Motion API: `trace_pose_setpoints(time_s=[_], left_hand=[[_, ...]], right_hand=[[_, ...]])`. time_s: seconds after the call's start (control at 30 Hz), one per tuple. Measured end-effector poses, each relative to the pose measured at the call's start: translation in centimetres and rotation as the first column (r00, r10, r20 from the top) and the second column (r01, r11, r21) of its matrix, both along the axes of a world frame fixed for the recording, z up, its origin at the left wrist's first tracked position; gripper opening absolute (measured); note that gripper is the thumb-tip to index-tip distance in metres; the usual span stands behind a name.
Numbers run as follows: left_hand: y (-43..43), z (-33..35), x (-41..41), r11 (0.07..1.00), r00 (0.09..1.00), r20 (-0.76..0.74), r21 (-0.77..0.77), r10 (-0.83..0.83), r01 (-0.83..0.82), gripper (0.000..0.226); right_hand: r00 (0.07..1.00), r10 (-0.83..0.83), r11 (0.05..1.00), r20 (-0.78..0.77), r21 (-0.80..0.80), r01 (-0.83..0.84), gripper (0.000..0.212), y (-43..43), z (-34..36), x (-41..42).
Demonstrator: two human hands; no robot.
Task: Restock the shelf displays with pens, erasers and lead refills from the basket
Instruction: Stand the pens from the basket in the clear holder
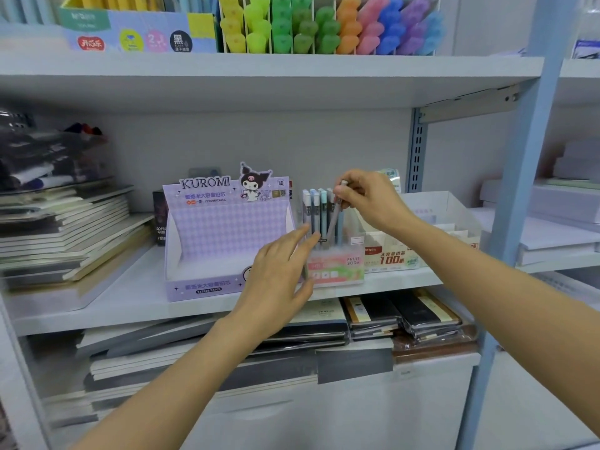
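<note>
A clear pen display box labelled FRUIT SODA stands on the middle shelf, with several pens upright in it. My right hand pinches the top of a grey pen that leans tilted into the box. My left hand rests with straight fingers against the box's left front side. To the left stands a purple KUROMI lead refill display, which looks hollow inside. No basket is in view.
A lead refill box marked 100 stands right of the pen box, with a clear bin behind it. Notebooks are stacked at left and on the shelf below. Highlighters fill the upper shelf. A blue shelf post stands at right.
</note>
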State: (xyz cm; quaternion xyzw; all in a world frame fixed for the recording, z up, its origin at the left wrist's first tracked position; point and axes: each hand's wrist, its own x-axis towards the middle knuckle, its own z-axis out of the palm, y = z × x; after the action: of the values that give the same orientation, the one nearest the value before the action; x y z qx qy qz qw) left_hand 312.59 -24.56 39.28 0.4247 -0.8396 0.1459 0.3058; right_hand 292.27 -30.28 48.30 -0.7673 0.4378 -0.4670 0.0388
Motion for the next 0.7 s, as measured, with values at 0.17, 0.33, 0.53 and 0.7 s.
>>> trace_pose_setpoints(time_s=[0.17,0.33,0.53,0.7], left_hand=[[-0.1,-0.1,0.1,1.0,1.0,0.003,-0.006,0.0,0.0,0.066],[-0.2,-0.1,0.2,1.0,1.0,0.007,-0.01,0.001,-0.001,0.067],[0.3,0.2,0.0,1.0,1.0,-0.004,0.021,-0.016,0.016,0.068],[2.8,-1.6,0.5,0.996,0.993,-0.105,-0.077,-0.048,0.04,0.052]], right_hand=[[0.998,-0.008,1.0,-0.063,0.023,0.009,0.019,-0.7,-0.1,0.8],[0.997,-0.046,0.999,-0.059,0.02,0.048,0.014,-1.4,-0.8,1.1],[0.997,-0.079,0.997,0.017,0.012,0.079,0.012,-1.3,-1.5,2.1],[0.995,-0.087,0.976,0.053,-0.195,0.096,0.027,2.0,-2.0,1.5]])
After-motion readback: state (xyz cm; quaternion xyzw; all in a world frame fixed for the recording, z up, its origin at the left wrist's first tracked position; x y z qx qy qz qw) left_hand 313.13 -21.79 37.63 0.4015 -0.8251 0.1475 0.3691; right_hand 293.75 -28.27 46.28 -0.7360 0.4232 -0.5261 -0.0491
